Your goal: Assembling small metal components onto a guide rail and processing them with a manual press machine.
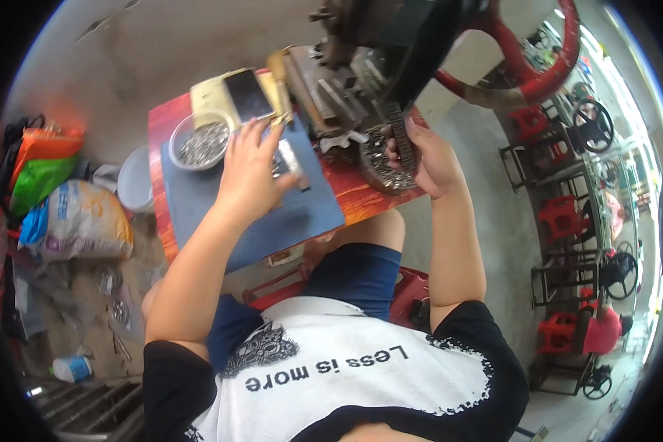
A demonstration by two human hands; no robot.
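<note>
White shirt cloth (324, 339) with black sleeves lies nearest the camera, above blue shorts (357, 276) tucked under a red bench (357, 205). Beyond it, the dark press (427, 40), with its red wheel (523, 94), overhangs the bench's far right part.

The right hand (438, 162) closes around a dark gridded strip (399, 129), thumb on one side and fingers on the other, over a round tray (390, 190) heaped with small metal parts (399, 178). The left hand (249, 173) is spread wide above the blue mat (302, 217), its thumb well apart from the fingers; it pinches nothing that I can make out. It sits between a white bowl (174, 153) of silvery pieces (205, 144) and a silvery bar (290, 158); a phone (247, 94) lies just beyond the fingertips.

Judging by this layout, the step in hand is handling the strip and loose pieces beside the press. The next move probably calls for a fine pinch by the left hand, a steady right-hand hold, and fingers clear of the press head; which piece is wanted, I cannot tell.
</note>
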